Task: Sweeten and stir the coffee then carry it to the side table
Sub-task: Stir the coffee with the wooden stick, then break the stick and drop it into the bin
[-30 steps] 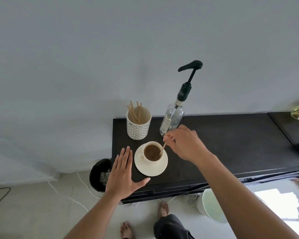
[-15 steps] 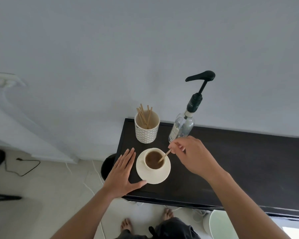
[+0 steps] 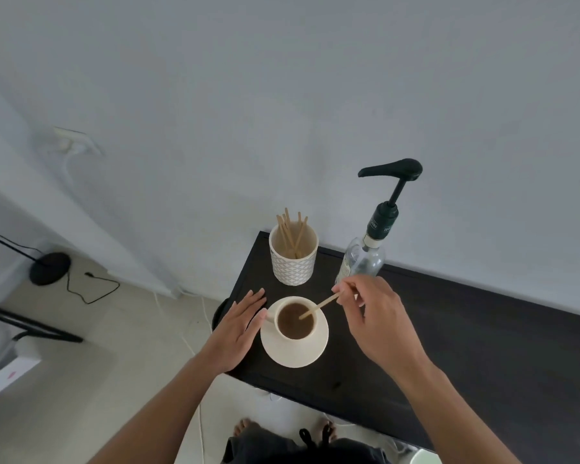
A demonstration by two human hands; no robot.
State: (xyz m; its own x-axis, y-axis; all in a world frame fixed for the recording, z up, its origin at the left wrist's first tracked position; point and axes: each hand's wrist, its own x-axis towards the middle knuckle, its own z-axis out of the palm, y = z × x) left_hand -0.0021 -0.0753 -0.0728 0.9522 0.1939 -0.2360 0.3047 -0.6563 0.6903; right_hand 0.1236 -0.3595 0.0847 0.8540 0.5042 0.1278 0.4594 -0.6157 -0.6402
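A cream cup of brown coffee stands on a cream saucer at the left end of a black table. My right hand pinches a wooden stir stick whose lower end dips into the coffee. My left hand lies flat on the table, fingers apart, just left of the saucer and touching the cup's handle side. A clear syrup bottle with a dark pump top stands behind my right hand.
A patterned white holder with several wooden sticks stands at the table's back left corner. Left of the table are floor, cables, a dark lamp base and a chair frame. A dark bin sits under the table's left edge.
The view has swung left and closer. My right hand has lifted slightly, tilting the stick in the coffee. My left hand has slid closer to the cup.
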